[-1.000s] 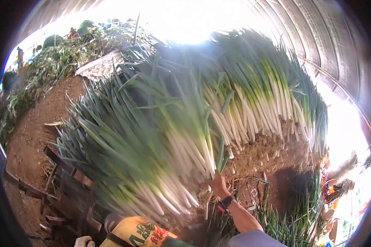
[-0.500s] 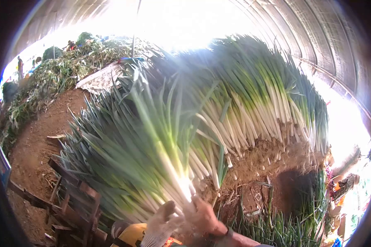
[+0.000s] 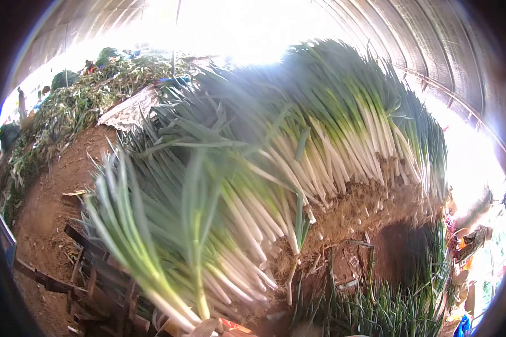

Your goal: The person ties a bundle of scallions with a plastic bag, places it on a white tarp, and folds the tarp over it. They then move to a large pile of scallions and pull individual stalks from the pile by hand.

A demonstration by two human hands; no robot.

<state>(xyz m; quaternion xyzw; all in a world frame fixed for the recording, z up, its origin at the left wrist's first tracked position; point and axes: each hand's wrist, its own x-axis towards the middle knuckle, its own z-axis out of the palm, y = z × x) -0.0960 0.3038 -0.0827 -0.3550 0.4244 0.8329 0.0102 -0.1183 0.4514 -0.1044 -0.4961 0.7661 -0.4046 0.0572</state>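
Observation:
A blurred bunch of leeks [image 3: 152,247], white stalks and long green leaves, swings in front of me at the lower left. Its white bases end at the bottom edge, where a sliver of my gloved left hand [image 3: 204,328] shows, closed on them. My right hand is out of the frame. Behind the bunch stands a big stack of leeks [image 3: 331,140], white ends facing me with roots and soil hanging from them.
Bare soil [image 3: 50,202] lies at the left, with a dark wooden pallet [image 3: 90,281] at the lower left. Loose leeks [image 3: 376,306] lie on the ground at the lower right. A heap of green trimmings [image 3: 67,95] runs along the far left under the tunnel roof.
The bunch both hands gripped has swung down and to the left. My right hand has dropped out of view, and only the glove's edge remains visible.

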